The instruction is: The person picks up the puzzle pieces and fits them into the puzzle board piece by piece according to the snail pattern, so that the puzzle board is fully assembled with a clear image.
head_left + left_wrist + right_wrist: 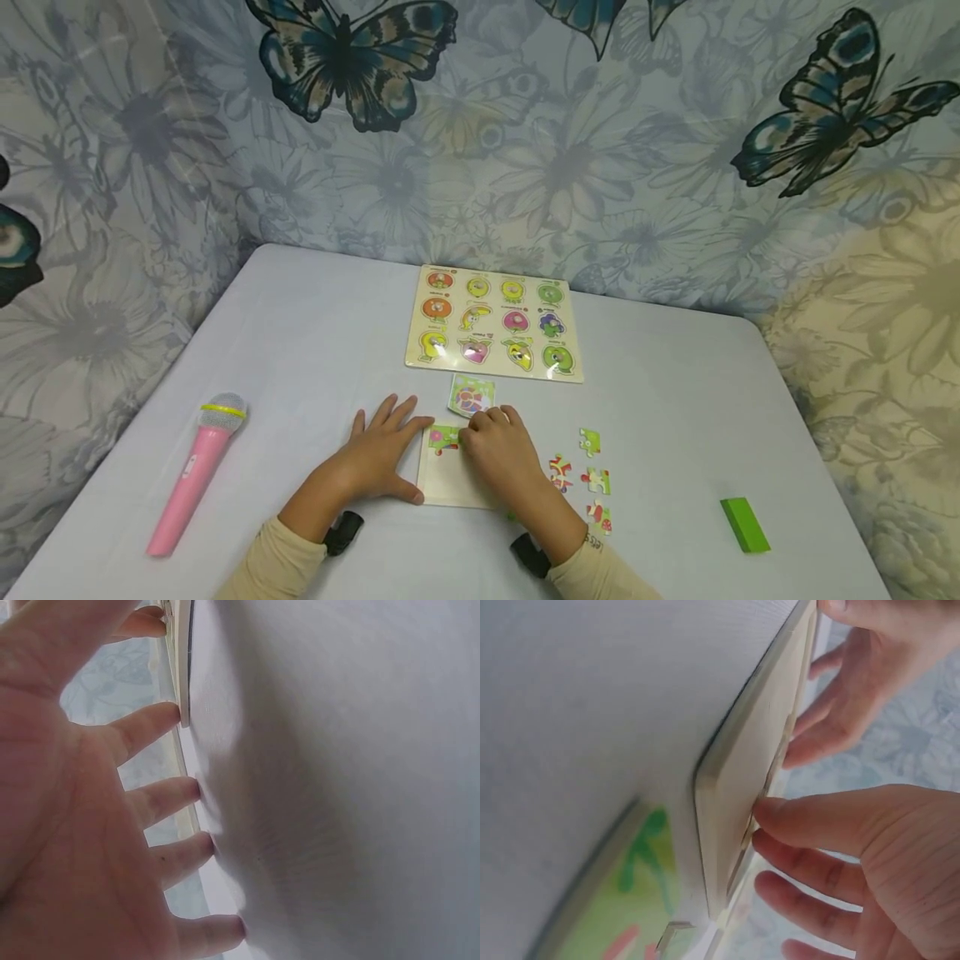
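Note:
A small pale wooden puzzle board lies on the table between the hands. My left hand is spread at its left side, with the thumb and index finger at the edge; in the left wrist view the fingers reach down to the tabletop. Colourful jigsaw pieces lie in the board's upper left. Just beside them my right hand pinches a jigsaw piece low over the board, mostly hidden by the fingers. In the right wrist view the thumb and index finger meet close at the board's surface.
A picture card lies behind the board, partly covered by the right hand. Several loose jigsaw pieces lie to the right. A fruit puzzle board is at the back, a pink microphone at left, a green block at right.

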{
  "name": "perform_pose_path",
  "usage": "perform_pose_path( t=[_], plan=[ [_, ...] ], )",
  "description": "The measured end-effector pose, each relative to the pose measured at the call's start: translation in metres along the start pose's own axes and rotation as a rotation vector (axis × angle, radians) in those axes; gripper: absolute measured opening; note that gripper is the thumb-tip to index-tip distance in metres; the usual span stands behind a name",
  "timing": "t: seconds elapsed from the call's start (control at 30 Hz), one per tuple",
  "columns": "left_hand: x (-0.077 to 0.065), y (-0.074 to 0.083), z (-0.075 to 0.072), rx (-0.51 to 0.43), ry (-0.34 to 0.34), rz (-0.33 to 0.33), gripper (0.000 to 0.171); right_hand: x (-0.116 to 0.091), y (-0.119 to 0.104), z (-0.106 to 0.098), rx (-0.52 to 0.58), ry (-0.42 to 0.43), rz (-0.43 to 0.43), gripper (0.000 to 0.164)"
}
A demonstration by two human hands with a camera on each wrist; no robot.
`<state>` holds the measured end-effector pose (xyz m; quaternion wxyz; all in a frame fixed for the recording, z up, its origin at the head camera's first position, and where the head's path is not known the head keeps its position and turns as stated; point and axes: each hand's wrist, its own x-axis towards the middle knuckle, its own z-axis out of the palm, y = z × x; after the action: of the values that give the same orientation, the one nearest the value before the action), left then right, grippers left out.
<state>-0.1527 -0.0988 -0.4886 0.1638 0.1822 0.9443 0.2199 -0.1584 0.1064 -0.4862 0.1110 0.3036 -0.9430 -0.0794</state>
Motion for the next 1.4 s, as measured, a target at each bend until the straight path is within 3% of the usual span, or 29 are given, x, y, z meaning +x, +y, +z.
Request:
perform_pose_path(
  t=[0.17,0.3,0.47,0.63,0.8,0.97,1.4],
  plan=[
    [0.002,-0.001,0.002,-0.004,0.005,0.0,0.101,-0.001,0.003,-0.001,0.03,0.0,-0.013,0.017],
    [-0.006,-0.007,0.004,-0.016,0.019,-0.041,0.102,-0.002,0.008,-0.004,0.188,-0.035,-0.027,0.021],
    [-0.014,-0.011,0.005,-0.041,0.037,-0.05,0.102,-0.013,0.036,-0.009,0.318,-0.056,0.077,0.027],
    [-0.016,-0.01,0.001,-0.042,0.033,-0.03,0.102,-0.039,0.078,-0.006,0.297,-0.05,0.242,0.027],
    [-0.016,-0.009,-0.004,-0.027,0.029,-0.019,0.102,-0.062,0.105,-0.001,0.266,-0.087,0.336,0.027],
    [-0.014,-0.008,-0.005,-0.03,0.033,-0.01,0.103,-0.075,0.114,0.004,0.283,-0.117,0.374,0.027],
    [-0.002,-0.001,0.0,-0.048,0.015,0.014,0.104,-0.086,0.122,0.006,0.25,-0.086,0.41,0.028]
  ],
)
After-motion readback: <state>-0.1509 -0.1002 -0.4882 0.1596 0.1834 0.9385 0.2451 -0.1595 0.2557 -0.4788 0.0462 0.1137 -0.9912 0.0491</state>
